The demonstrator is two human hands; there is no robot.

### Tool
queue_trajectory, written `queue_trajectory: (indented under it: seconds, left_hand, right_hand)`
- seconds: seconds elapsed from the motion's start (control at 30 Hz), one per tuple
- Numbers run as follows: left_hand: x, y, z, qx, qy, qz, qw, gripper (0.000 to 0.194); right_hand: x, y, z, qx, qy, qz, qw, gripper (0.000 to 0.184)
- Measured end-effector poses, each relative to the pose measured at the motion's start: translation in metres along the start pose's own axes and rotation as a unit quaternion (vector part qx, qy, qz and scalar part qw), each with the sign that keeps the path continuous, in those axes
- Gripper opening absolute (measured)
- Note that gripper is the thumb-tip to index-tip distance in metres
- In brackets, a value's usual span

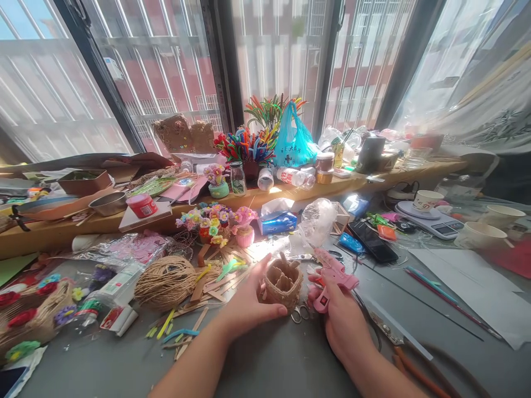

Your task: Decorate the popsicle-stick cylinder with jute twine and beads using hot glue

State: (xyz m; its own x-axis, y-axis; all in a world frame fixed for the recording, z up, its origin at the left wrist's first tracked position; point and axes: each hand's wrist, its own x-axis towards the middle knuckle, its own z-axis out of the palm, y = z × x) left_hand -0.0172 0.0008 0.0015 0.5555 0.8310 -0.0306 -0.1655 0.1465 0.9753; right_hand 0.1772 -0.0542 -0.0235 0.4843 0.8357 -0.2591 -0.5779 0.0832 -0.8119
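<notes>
My left hand (pixel 249 305) curls around the left side of a small twine-wrapped pot (pixel 284 290), its thumb along the front. Short brown pieces stick up inside the pot, which sits low over the grey table. In my right hand (pixel 341 315) is a pink hot glue gun (pixel 332 266), just right of the pot, with its grip partly hidden by my fingers. A pair of small scissors (pixel 299 314) lies between the two hands. Beyond the pot, larger scissors (pixel 305 257) are partly covered.
A ball of twine (pixel 165 282) and scattered wooden sticks (pixel 215 287) lie left. Pipe-cleaner flowers (pixel 211 221) stand behind. On the right are a phone (pixel 373 241), a kitchen scale (pixel 431 218), white paper (pixel 468 287) and pliers-like orange handles (pixel 418 373). A crowded ledge (pixel 249 199) runs below the windows.
</notes>
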Motion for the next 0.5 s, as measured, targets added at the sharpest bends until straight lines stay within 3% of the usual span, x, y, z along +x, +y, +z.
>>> queue_trajectory:
  seconds: [0.07, 0.13, 0.23, 0.37, 0.5]
  left_hand:
    - [0.003, -0.001, 0.000, 0.002, -0.008, 0.001, 1.000, 0.101]
    - [0.007, -0.002, -0.001, -0.010, 0.015, 0.024, 1.000, 0.089]
    - [0.009, 0.000, -0.004, -0.059, 0.058, 0.013, 0.997, 0.084]
    - [0.005, 0.005, -0.007, -0.107, 0.090, 0.021, 0.990, 0.063]
    - [0.002, 0.006, -0.008, -0.169, 0.102, 0.011, 0.980, 0.058]
  right_hand:
    - [-0.001, 0.002, 0.000, -0.016, -0.019, 0.000, 1.000, 0.055]
    - [-0.002, 0.003, 0.001, -0.026, -0.026, -0.006, 0.999, 0.059]
    - [-0.004, -0.001, 0.004, -0.032, -0.029, -0.027, 0.999, 0.063]
    - [-0.007, -0.026, 0.006, -0.077, -0.072, -0.041, 0.994, 0.069]
    - [-0.010, -0.059, -0.004, -0.197, -0.134, -0.072, 0.969, 0.059]
